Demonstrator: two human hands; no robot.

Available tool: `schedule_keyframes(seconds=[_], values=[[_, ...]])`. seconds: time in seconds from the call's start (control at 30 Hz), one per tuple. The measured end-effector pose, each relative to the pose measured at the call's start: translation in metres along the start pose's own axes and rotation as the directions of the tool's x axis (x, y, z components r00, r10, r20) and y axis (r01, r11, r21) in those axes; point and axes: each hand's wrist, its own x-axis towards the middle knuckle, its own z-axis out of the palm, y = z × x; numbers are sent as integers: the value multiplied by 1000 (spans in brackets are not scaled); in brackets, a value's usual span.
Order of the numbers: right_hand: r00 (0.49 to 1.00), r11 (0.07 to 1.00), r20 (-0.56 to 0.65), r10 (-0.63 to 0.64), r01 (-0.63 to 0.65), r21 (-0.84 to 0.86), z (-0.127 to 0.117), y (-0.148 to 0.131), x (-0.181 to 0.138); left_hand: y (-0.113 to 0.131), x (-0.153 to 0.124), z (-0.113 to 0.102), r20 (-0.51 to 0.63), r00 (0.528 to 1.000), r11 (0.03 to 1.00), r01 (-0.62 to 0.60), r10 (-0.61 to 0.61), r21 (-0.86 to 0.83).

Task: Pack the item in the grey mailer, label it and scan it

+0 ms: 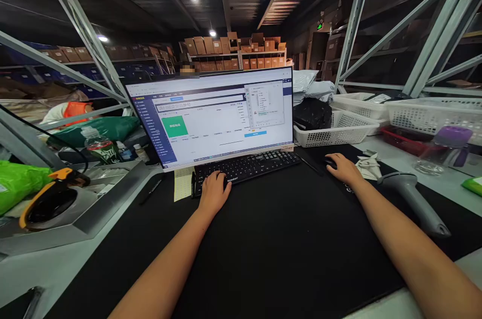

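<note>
My left hand (214, 192) rests on the left end of a black keyboard (256, 164), its fingers spread over the keys. On the right of the black desk mat (271, 249), my right hand (343, 168) is curved over a dark computer mouse (330, 162), most of which the hand hides. Behind the keyboard stands a monitor (218, 118), lit with a web page and a smaller window at its right. A yellow paper sheet (183, 184) lies partly under the keyboard. Beside my right forearm lies a grey barcode scanner (414, 198).
At left, a grey tray (109, 203) holds a tape dispenser (56, 198); bottles (100, 146) stand behind it. White baskets (339, 131) with packages and a purple-lidded bottle (444, 146) are at right. Pens (151, 191) and crumpled paper (368, 166) lie on the mat. Shelves of boxes (233, 48) stand beyond.
</note>
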Motion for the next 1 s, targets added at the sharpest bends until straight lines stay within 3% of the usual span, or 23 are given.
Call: schedule_keyframes(seconds=[1.0], values=[[999,999,-43,-28,28,-16,0,-3,-2,-3,1,5,-18,1000,1000,18,-18,-11]])
